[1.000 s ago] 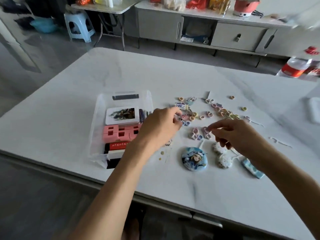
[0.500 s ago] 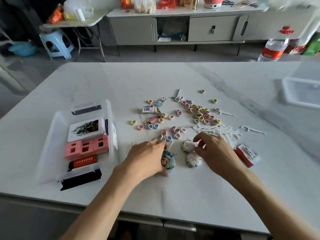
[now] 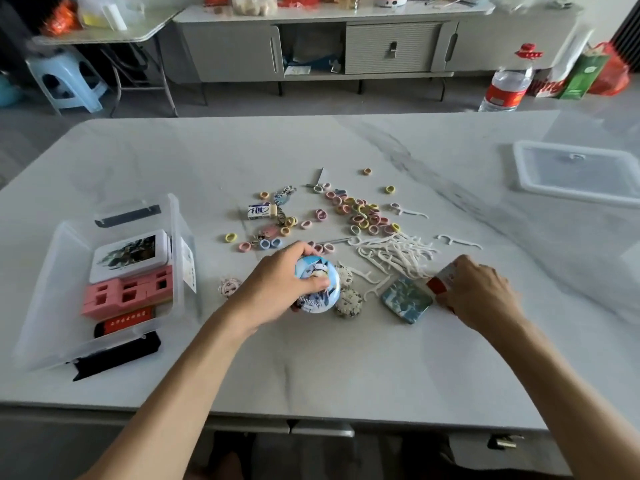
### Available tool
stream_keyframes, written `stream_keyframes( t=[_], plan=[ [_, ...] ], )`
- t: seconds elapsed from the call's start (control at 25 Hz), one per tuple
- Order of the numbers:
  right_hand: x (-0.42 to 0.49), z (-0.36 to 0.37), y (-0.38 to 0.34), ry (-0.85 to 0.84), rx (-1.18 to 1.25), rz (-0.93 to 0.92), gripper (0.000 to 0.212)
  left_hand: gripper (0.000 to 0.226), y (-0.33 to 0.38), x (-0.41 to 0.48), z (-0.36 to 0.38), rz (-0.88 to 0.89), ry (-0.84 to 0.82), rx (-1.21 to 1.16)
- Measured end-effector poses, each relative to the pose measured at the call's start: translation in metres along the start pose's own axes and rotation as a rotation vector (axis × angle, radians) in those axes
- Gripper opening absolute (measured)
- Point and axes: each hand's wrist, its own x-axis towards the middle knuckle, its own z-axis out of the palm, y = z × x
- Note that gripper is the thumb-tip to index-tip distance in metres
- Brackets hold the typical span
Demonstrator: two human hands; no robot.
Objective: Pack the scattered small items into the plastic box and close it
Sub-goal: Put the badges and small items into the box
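Head cam: left hand (image 3: 277, 289) wrapped around round blue badge (image 3: 317, 284), tilted up off table (image 3: 346, 358). Right hand (image 3: 479, 292) palm-down, fingers pinching red-white packet (image 3: 441, 280) beside square tile (image 3: 407, 299). Plastic box (image 3: 45, 292) open at left, part-filled; lid (image 3: 578, 173) far right. Hair ties (image 3: 360, 211) and floss picks (image 3: 398, 254) scattered between.

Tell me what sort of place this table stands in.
Most likely a living or dining room at home: a low grey sideboard piled with snack bags runs along the back wall, a blue plastic stool sits beside a folding table, and shopping bags stand on the tiled floor.
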Motion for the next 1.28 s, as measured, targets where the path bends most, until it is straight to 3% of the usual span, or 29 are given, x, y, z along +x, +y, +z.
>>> stream_keyframes(
  t=[0.08,0.2,0.28,0.44,0.64,0.8,0.88,1.0,1.16,1.28],
  plan=[
    [0.001,-0.005,0.002,0.011,0.193,-0.048,0.017,0.023,0.007,-0.001,0.012,-0.018,-0.011,-0.222],
    [-0.004,-0.005,-0.005,-0.100,0.319,-0.093,0.030,0.021,0.014,0.003,0.020,-0.053,0.018,-0.403],
    [-0.008,0.006,-0.011,-0.183,0.244,-0.116,0.038,0.017,0.015,0.006,0.022,-0.070,0.038,-0.437],
    [-0.008,0.010,-0.017,-0.161,0.031,-0.123,0.049,0.019,0.016,0.005,0.024,-0.106,0.007,-0.410],
    [-0.012,0.009,-0.023,-0.237,0.106,-0.070,0.046,0.021,0.013,0.006,0.022,-0.106,0.007,-0.362],
    [-0.011,0.002,-0.023,-0.253,0.368,-0.025,0.022,0.018,0.009,0.007,0.022,-0.099,0.017,-0.344],
    [-0.016,-0.005,-0.024,-0.271,0.726,-0.054,0.013,0.013,0.009,0.005,0.021,-0.085,0.019,-0.367],
    [-0.031,-0.012,-0.044,-0.369,1.156,-0.161,0.016,0.024,0.013,0.000,0.017,-0.037,-0.015,-0.438],
    [-0.045,-0.014,-0.084,-0.352,1.178,-0.230,0.008,0.007,0.015,-0.009,0.000,0.037,0.036,-0.527],
    [-0.047,-0.027,-0.118,-0.297,1.123,-0.270,0.010,0.008,0.015,-0.023,-0.032,0.026,0.113,-0.600]
  ],
)
